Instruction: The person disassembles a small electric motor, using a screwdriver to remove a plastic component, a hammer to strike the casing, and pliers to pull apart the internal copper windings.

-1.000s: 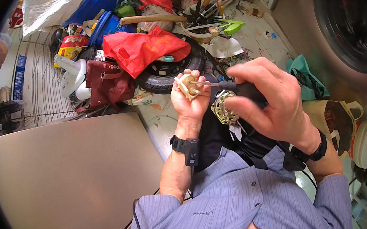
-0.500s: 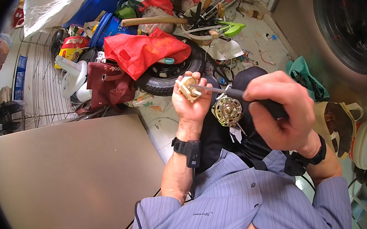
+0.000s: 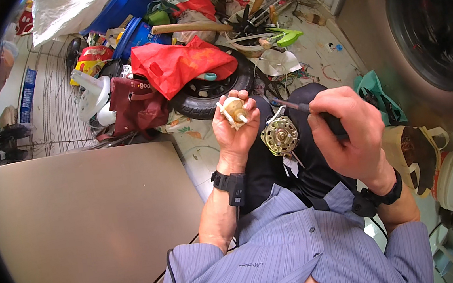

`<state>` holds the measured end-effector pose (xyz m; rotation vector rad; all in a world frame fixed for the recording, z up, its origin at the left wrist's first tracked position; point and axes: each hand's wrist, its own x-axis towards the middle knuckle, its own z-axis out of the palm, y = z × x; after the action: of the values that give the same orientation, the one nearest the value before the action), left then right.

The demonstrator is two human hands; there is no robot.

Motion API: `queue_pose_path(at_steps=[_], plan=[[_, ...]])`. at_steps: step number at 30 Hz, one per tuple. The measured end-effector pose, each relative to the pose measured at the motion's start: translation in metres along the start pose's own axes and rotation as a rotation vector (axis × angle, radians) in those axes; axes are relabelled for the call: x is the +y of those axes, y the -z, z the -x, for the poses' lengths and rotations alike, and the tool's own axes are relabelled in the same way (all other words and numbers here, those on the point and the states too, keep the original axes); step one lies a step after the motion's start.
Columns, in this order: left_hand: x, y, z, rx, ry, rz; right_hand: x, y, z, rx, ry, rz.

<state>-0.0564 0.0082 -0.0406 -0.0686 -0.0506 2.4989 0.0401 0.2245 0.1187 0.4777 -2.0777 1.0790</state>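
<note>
My left hand [image 3: 236, 131] is raised in front of me and closed around a small beige and white part [image 3: 234, 110] with a short shaft. My right hand [image 3: 346, 134] grips the dark handle of a screwdriver [image 3: 305, 111], whose thin shank points left. A round brass-coloured motor part [image 3: 279, 135] with holes rests on my dark trouser leg between the two hands, just below the screwdriver shank. Both wrists carry black bands.
A washing machine [image 3: 423, 29] stands at the right. A small tyre [image 3: 206, 92] under a red bag [image 3: 181, 61], a maroon bag [image 3: 138, 104], blue containers and tangled tools litter the floor ahead. A flat grey panel [image 3: 78, 230] lies at my left. Beige containers [image 3: 417, 153] sit at right.
My right hand has pulled back to the right, off the brass motor part, which now lies uncovered on my leg. The left hand has stayed put with its small part.
</note>
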Motion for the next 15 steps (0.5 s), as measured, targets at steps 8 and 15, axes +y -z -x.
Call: queue_pose_path(at_steps=[8, 15], plan=[[-0.011, -0.050, 0.006, -0.049, -0.045, -0.434, 0.005, -0.016, 0.006, -0.258, -0.041, 0.124], [-0.039, -0.101, 0.009, -0.089, -0.189, -0.918, 0.009, -0.038, -0.004, -0.311, -0.136, 0.122]])
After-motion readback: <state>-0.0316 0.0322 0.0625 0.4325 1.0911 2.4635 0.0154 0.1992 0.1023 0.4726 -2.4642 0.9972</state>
